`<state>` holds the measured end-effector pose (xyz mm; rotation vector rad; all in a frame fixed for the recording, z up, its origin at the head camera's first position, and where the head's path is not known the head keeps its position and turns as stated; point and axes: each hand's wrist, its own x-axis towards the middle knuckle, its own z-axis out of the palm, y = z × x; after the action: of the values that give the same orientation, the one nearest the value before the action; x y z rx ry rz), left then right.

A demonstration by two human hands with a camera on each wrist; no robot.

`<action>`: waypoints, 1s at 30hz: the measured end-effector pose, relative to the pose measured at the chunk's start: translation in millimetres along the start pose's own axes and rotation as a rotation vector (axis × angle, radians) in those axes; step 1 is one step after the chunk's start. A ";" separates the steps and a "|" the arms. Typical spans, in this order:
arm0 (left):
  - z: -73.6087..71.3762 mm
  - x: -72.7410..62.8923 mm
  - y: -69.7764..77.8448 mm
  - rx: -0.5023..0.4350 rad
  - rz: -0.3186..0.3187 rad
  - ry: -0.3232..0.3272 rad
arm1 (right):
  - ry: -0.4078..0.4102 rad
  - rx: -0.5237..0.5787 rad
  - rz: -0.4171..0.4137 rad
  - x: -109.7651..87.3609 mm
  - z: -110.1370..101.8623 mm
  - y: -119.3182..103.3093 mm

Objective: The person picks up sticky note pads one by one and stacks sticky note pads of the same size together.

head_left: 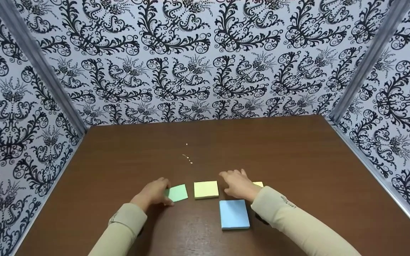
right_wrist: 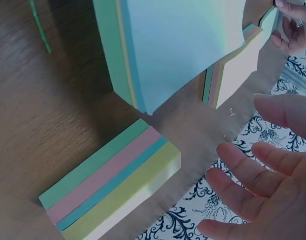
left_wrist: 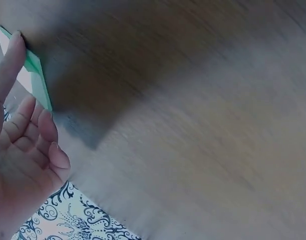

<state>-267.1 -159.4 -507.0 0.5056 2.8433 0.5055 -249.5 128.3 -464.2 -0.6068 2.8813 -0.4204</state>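
Note:
My left hand (head_left: 155,192) holds a green sticky note pad (head_left: 177,193) by its left side, thumb at the near edge. In the left wrist view the thumb presses against the pad's green edge (left_wrist: 41,90). My right hand (head_left: 238,184), fingers loosely spread, is just above the table with nothing in it. Between the hands lies a yellow-topped sticky note stack (head_left: 206,189). Nearer me is a larger blue-topped stack (head_left: 234,214), layered blue, yellow and green in the right wrist view. Another yellow-topped stack (right_wrist: 112,182) lies beside my right wrist, mostly hidden from the head view.
The brown wooden table (head_left: 262,142) is bordered by black-and-white patterned walls (head_left: 198,60) at the back and sides. Small pale specks (head_left: 188,158) lie beyond the stacks. A thin green strip (right_wrist: 40,25) shows in the right wrist view.

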 end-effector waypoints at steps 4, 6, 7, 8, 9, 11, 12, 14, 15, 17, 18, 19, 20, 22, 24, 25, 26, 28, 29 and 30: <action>0.0 -0.6 1.8 -0.026 -0.012 -0.008 | 0.003 0.017 0.013 0.4 -0.3 0.6; 1.3 -0.7 2.2 -0.013 -0.015 -0.006 | -0.001 0.023 0.018 0.3 0.1 0.9; 2.0 -0.8 2.5 0.003 -0.016 -0.004 | -0.004 0.024 0.020 0.2 0.4 1.0; 2.6 -0.9 2.8 0.020 -0.016 -0.001 | -0.007 0.027 0.024 0.0 0.8 1.1; 3.1 -1.1 3.2 0.043 -0.016 0.003 | -0.010 0.029 0.027 -0.2 1.2 1.4; 3.7 -1.5 3.7 0.084 -0.014 0.009 | -0.013 0.032 0.033 -0.3 1.5 1.5; 3.6 -1.9 4.2 0.095 -0.013 0.012 | -0.014 0.034 0.035 -0.4 1.5 1.7; 3.6 -2.5 4.8 0.097 -0.013 0.013 | -0.014 0.039 0.036 -0.4 1.5 2.2; 3.8 -2.9 4.9 0.090 -0.014 0.011 | -0.014 0.039 0.035 -0.2 1.6 2.7; 4.0 -3.5 5.4 0.060 -0.019 0.006 | -0.015 0.042 0.035 -0.2 1.6 3.7; 4.0 -3.9 5.7 0.047 -0.023 0.003 | -0.014 0.046 0.032 -0.2 1.7 4.3; 4.3 -4.1 5.6 0.042 -0.024 0.005 | -0.015 0.049 0.031 -0.2 1.9 4.9; 4.5 -4.4 5.5 0.041 -0.024 0.007 | -0.014 0.054 0.029 -0.5 1.9 5.3; 4.4 -4.9 6.0 0.047 -0.027 0.010 | -0.015 0.063 0.028 -1.3 1.3 5.5; 4.5 -5.2 6.3 0.072 -0.025 0.017 | -0.016 0.074 0.028 -2.6 0.1 5.0; 4.2 -5.6 6.7 0.086 -0.024 0.021 | -0.019 0.081 0.028 -3.4 -0.7 4.6; 3.7 -5.9 7.3 0.098 -0.024 0.024 | -0.023 0.087 0.029 -4.1 -1.5 4.0; 3.0 -6.2 8.6 0.118 -0.023 0.031 | -0.029 0.095 0.031 -5.5 -3.2 3.1; 2.7 -6.4 9.4 0.127 -0.021 0.033 | -0.030 0.100 0.031 -6.1 -4.0 2.6; 2.6 -6.3 10.0 0.136 -0.019 0.036 | -0.031 0.104 0.032 -6.7 -4.6 2.2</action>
<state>-257.7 -152.2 -504.8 0.4967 2.9283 0.3224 -245.3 134.1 -459.8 -0.5443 2.8147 -0.5471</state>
